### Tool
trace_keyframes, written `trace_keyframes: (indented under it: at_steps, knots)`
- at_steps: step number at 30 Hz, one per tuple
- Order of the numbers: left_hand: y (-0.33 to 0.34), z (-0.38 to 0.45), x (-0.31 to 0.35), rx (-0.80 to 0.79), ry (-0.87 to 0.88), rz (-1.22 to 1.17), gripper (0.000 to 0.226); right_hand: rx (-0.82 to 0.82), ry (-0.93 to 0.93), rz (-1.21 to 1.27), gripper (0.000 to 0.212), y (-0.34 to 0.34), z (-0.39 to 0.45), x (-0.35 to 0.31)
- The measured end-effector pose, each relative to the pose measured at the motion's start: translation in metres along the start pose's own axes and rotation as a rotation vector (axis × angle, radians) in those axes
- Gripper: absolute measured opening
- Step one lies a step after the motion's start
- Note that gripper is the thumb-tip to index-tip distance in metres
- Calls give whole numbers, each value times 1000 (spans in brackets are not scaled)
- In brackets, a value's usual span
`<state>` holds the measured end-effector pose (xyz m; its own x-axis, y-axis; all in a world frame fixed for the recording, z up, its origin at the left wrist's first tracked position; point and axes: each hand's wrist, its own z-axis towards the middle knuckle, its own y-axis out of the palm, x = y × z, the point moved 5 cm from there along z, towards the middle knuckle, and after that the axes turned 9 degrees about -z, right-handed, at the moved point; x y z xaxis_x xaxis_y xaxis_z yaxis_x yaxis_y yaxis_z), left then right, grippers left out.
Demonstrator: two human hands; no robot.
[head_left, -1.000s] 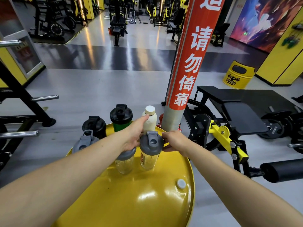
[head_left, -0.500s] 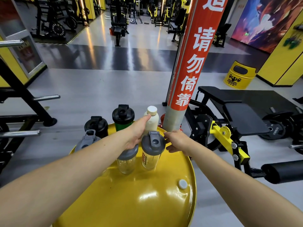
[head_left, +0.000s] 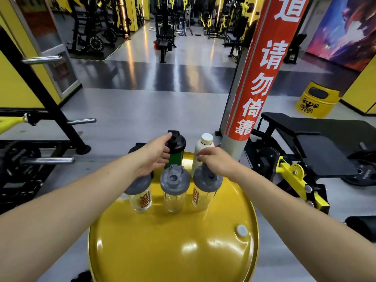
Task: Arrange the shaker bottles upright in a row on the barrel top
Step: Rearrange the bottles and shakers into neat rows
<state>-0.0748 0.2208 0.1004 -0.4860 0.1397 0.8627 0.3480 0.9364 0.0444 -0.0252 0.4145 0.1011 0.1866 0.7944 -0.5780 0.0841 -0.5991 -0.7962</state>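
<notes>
A: How much room do you have on the barrel top (head_left: 173, 251)?

B: The whole near half is bare yellow, apart from a small grey plug (head_left: 241, 230) near the right rim. Beyond that, 3 clear shakers with grey lids stand upright in a row across the middle: the left clear shaker (head_left: 140, 192), the middle clear shaker (head_left: 174, 188) and the right clear shaker (head_left: 205, 188). The left one sits close to the left rim, the right one has some yellow free beside it.

A: What differs from 0.5 s ago?

B: Then only 2 clear shakers stood together with my hands on them; now there are 3 abreast, and both hands have lifted off and reached further back.

A: And your hands?

B: My left hand (head_left: 154, 157) is spread, fingers apart, curling around the green shaker (head_left: 174, 149) with the black lid, not closed on it. My right hand (head_left: 215, 161) hovers loosely over the right clear shaker's lid, beside the white bottle (head_left: 202, 151); fingers apart, gripping nothing I can see.

A: Axes?

B: Every bottle's long axis runs vertical, lids up. A black shaker (head_left: 135, 148) peeks out behind my left wrist at the far left rim. A red-wrapped pillar (head_left: 258, 78) rises just past the far edge.
</notes>
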Motion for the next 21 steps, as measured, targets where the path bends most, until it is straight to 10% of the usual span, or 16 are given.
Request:
trace_keyframes:
  at_steps: [10,21]
  knots:
    - [-8,-10,-24,-35,-85,61,93,-43,-247,-837,72,53,-11,-26]
    - [-14,-12,-26,-51,-66,123,84,-131,-219,-705,74,57,-10,-32]
